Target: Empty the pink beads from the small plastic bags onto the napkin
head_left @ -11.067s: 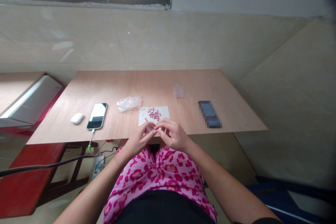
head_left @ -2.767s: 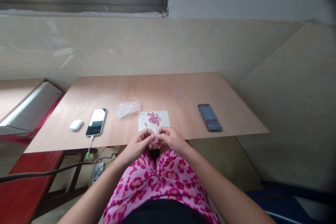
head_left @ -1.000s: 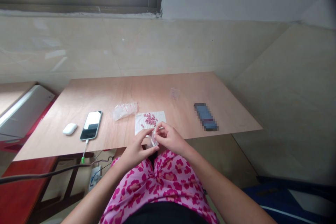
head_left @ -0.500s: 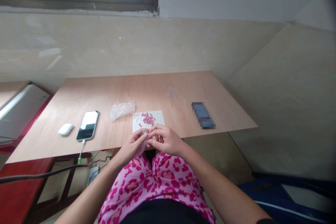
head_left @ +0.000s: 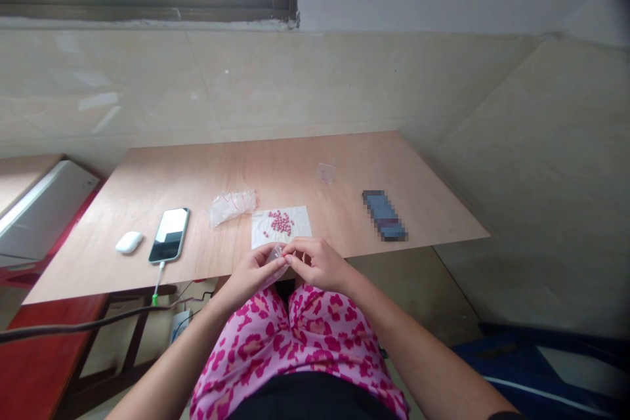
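Note:
My left hand (head_left: pixel 256 271) is closed on a small clear plastic bag (head_left: pixel 277 252), its thumb lying along the bag. My right hand (head_left: pixel 315 264) meets it there, thumb and fingers pinched together at the bag's mouth; a tiny reddish spot shows at the fingertips, too small to name. Just beyond both hands lies a white sheet (head_left: pixel 260 222) with a loose pile of small red beads (head_left: pixel 281 223) on it, a few apart from the rest. Both hands are at the table's front edge, above my lap.
A larger clear bag (head_left: pixel 231 208) lies left of the sheet, and a small clear bag (head_left: pixel 326 173) lies farther back. A phone on a cable (head_left: pixel 168 236) and a white earbud case (head_left: pixel 129 243) are at left. A dark, pixelated device (head_left: pixel 384 215) rests at right on the wooden table (head_left: pixel 433 210).
My right fingers have closed in tighter at the bag's mouth, and the bag shows more between the hands. The whole view has shifted slightly; the things on the table stay put.

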Tool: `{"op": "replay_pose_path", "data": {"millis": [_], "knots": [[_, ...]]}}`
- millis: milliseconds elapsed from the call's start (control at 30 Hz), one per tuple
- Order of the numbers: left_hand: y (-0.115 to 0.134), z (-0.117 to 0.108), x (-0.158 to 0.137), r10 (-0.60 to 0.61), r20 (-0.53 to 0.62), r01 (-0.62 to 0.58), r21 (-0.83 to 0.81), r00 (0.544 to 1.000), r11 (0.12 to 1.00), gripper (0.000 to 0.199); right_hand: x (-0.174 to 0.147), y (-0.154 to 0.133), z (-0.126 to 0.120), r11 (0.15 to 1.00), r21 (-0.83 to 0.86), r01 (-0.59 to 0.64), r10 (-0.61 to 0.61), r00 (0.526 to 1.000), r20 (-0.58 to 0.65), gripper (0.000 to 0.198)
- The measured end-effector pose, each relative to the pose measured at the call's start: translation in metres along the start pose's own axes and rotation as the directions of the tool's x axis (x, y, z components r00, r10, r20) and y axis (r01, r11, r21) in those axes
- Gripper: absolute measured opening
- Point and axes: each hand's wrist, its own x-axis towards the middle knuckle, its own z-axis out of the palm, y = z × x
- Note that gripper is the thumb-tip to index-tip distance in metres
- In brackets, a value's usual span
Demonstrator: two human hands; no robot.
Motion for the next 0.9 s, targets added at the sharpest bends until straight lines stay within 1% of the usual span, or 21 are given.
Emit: {"op": "replay_pose_path", "data": {"millis": [67,100,200,267,333,467,567,667,767,833,900], "knots": [[0.001,0.000,0.000,0.110,-0.009,-0.107,0.161,0.994,0.981,0.035,-0.001,0.002,0.001,0.999,0.008,-0.038,0.037,0.998,0.044,0.020],[0.002,-0.001,0.000,0.155,-0.020,-0.146,0.236,0.988,0.961,0.034,-0.002,0.003,0.002,0.998,0.015,-0.062,0.061,0.995,0.076,0.025],[0.000,-0.002,0.000,0.224,-0.051,-0.187,0.391,0.973,0.901,0.033,-0.004,0.003,0.003,0.996,0.014,-0.091,0.088,0.984,0.154,0.045],[-0.002,-0.003,0.000,0.227,-0.048,-0.183,0.443,0.973,0.878,0.033,-0.005,0.001,0.003,0.997,0.001,-0.081,0.080,0.982,0.171,0.055],[-0.003,-0.004,0.001,0.212,-0.038,-0.171,0.461,0.977,0.871,0.032,-0.005,-0.001,0.003,0.997,-0.017,-0.075,0.077,0.981,0.177,0.060],[-0.003,-0.008,0.001,0.157,-0.024,-0.125,0.497,0.987,0.859,0.030,-0.004,-0.002,0.003,0.994,-0.073,-0.084,0.098,0.973,0.210,0.062],[-0.001,-0.011,0.001,0.162,0.014,-0.145,0.525,0.987,0.839,0.030,-0.004,0.001,0.004,0.991,-0.084,-0.100,0.116,0.970,0.215,0.062],[-0.001,-0.014,-0.001,0.177,0.029,-0.162,0.567,0.984,0.808,0.034,-0.004,0.004,0.005,0.991,-0.032,-0.127,0.130,0.971,0.199,0.061],[-0.002,-0.018,-0.001,0.180,-0.031,-0.123,0.617,0.983,0.778,0.038,-0.003,0.007,0.005,0.986,0.079,-0.145,0.133,0.980,0.147,0.056],[-0.003,-0.025,0.000,0.195,-0.071,-0.102,0.651,0.978,0.752,0.044,-0.001,0.011,0.004,0.979,0.147,-0.142,0.136,0.989,0.054,0.045],[-0.004,-0.033,0.002,0.224,-0.107,-0.088,0.696,0.969,0.713,0.048,0.003,0.018,0.002,0.968,0.201,-0.148,0.165,0.983,-0.074,0.031]]}}
